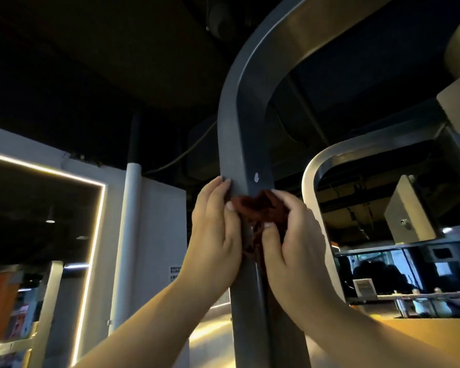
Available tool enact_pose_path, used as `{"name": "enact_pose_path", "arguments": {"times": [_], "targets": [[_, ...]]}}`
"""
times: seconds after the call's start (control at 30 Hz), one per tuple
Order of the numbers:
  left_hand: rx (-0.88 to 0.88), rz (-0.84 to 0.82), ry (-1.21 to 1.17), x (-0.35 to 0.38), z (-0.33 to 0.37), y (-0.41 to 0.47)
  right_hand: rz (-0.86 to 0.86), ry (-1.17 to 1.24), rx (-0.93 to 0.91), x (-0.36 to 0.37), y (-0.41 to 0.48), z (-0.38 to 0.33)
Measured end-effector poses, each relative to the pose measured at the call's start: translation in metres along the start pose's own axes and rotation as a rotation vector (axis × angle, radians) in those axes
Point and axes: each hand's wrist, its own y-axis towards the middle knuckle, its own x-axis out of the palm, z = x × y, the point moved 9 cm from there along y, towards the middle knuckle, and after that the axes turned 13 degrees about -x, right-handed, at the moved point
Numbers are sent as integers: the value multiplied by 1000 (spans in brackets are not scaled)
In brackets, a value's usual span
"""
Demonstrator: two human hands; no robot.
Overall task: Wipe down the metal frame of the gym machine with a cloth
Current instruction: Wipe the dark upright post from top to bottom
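1. The metal frame is a grey post that rises through the middle of the view and bends off to the right at the top. A small white mark sits on it just above the hands.
2. The cloth, dark red and bunched, lies against the front of the post between the two hands.
3. The left hand lies with straight fingers along the post's left edge, its thumb touching the cloth's edge; it grips nothing.
4. The right hand has its fingers and thumb curled round the cloth, holding it to the post.
5. Just right of the post stands a second curved silver bar, with a metal box behind it. To the left are a white pipe and a glowing light strip.
6. The hands cover most of the cloth and the part of the post behind it. The counter at lower right is blurred and its items cannot be made out. The ceiling is too dark to make out.
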Motion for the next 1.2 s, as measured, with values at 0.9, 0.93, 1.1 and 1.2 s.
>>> {"name": "enact_pose_path", "arguments": {"times": [0.9, 0.93, 1.1, 1.2], "targets": [[-47, -2, -144, 21, 24, 39, 4, 178, -155, 12, 26, 20], [-47, 0, -144, 21, 24, 39, -2, 165, -156, 11, 30, 21], [-23, 14, -93, 22, 24, 40, -38, 120, -97, 21, 77, 30], [-19, 9, -68, 23, 24, 39, -48, 144, -72, 18, 68, 25]]}}
